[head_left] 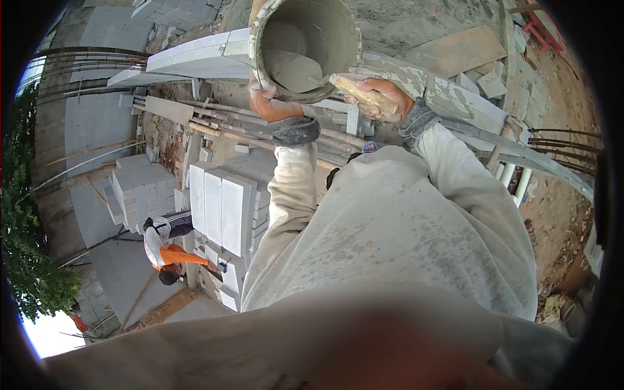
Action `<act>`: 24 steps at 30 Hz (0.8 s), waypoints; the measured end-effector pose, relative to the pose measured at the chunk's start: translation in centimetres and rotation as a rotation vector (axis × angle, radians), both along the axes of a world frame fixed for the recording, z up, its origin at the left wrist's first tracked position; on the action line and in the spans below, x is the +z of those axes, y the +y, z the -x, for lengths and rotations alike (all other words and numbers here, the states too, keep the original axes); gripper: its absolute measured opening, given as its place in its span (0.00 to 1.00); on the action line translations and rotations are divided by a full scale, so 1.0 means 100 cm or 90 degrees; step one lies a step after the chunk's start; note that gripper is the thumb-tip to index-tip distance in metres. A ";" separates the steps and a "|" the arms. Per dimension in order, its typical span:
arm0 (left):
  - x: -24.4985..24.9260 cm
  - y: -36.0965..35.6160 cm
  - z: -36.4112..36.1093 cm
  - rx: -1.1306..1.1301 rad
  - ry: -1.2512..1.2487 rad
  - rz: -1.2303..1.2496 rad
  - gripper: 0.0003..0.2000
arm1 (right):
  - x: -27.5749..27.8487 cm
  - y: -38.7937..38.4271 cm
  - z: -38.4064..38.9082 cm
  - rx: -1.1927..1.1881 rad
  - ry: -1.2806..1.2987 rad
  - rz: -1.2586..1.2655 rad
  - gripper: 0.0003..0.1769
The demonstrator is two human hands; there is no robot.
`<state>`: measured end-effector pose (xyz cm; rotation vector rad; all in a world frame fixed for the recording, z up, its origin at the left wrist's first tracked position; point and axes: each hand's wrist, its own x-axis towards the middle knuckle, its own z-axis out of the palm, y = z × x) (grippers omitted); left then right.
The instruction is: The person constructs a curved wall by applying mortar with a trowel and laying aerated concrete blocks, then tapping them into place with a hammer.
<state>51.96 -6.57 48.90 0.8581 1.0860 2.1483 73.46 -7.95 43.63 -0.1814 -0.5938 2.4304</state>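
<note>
My left hand point(272, 105) grips the near left rim of a bucket point(335, 32), which is smeared with grey mortar and tilted so that I see into it. My right hand point(393, 99) is wrapped round the thick wooden handle of a trowel point(368, 97). The trowel's blade reaches inside the bucket, coated in wet-looking mortar, low against the near wall. How much mortar lies at the bottom is hard to make out. Behind the bucket runs a wall top of pale blocks point(201, 55), and mortar is spread over its right part point(448, 94).
Stacked white blocks point(224, 205) stand below left, where a co-worker in an orange and white top point(172, 253) bends over blocks. Bamboo poles point(260, 133) lie beneath my arms. Steel bars point(565, 143) jut out at right. A board point(458, 51) lies beyond the wall.
</note>
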 end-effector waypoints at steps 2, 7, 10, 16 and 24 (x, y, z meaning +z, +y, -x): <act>-0.030 0.001 0.017 0.080 0.004 0.052 0.23 | -0.012 -0.009 0.009 0.006 0.017 0.017 0.32; -0.076 -0.022 0.076 0.110 -0.310 0.304 0.18 | -0.033 -0.042 -0.004 -0.005 -0.022 0.011 0.32; -0.119 -0.056 0.129 0.178 -0.237 0.431 0.18 | -0.064 -0.063 -0.029 0.007 -0.124 -0.026 0.30; -0.202 -0.136 0.271 0.403 -0.116 0.797 0.20 | -0.178 -0.078 -0.011 -0.227 -0.196 0.262 0.23; -0.177 -0.194 0.292 0.470 -0.068 0.758 0.19 | -0.298 0.094 0.153 -0.707 -0.407 0.302 0.28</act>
